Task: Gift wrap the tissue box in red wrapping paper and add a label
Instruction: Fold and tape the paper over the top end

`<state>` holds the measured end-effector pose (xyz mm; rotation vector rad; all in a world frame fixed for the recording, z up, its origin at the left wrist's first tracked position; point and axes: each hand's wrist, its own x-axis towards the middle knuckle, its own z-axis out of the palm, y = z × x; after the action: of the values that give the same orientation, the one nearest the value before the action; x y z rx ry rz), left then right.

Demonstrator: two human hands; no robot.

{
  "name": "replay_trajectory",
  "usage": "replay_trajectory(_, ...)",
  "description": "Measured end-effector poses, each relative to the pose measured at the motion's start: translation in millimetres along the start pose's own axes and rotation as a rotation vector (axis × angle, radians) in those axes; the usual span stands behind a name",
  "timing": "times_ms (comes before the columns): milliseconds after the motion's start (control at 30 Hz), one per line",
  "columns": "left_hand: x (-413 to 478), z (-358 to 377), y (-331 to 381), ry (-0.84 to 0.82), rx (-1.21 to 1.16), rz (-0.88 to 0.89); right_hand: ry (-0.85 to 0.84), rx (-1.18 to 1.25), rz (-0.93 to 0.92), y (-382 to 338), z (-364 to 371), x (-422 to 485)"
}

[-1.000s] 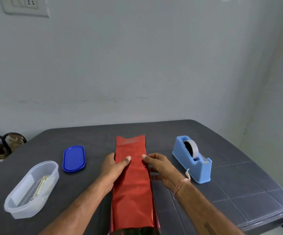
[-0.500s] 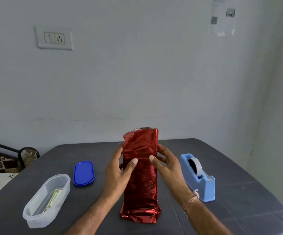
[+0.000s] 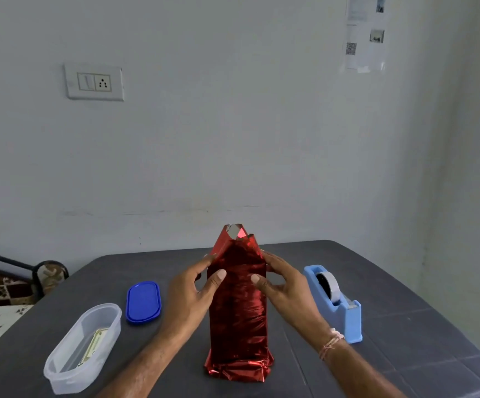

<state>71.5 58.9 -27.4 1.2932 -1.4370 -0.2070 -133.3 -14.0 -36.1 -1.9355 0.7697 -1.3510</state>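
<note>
The tissue box wrapped in shiny red paper (image 3: 237, 308) stands upright on end in the middle of the dark grey table (image 3: 405, 326). Loose paper bunches at its foot, and the open top end folds inward to a point. My left hand (image 3: 192, 294) holds the box's left side, thumb on the front face and fingers pushing the upper paper flap inward. My right hand (image 3: 284, 288) holds the right side the same way, thumb on the front. The box itself is hidden under the paper.
A blue tape dispenser (image 3: 333, 300) stands right of the box. A blue lid (image 3: 143, 301) lies to the left, with a clear plastic container (image 3: 82, 347) holding a small card nearer the front left edge. A wall rises behind the table.
The wrapped box went from lying flat to standing on end. Both hands now press the top paper's sides inward, narrowing the open end.
</note>
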Motion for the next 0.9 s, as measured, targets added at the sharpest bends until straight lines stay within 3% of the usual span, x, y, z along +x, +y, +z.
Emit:
replay_trajectory(333, 8, -10, -13, -0.165, 0.184, 0.169, -0.152, -0.477, -0.199, -2, -26, 0)
replay_trajectory(600, 14, -20, -5, -0.242, 0.111, 0.078, -0.267, -0.099, -0.006, -21, -34, 2)
replay_trajectory(733, 18, -23, 3, -0.289, 0.122, 0.083, -0.238, -0.109, 0.007, -23, -29, 6)
replay_trajectory(900, 20, -24, 2, -0.39, 0.283, 0.215, -0.276, -0.204, -0.037, -25, -31, 10)
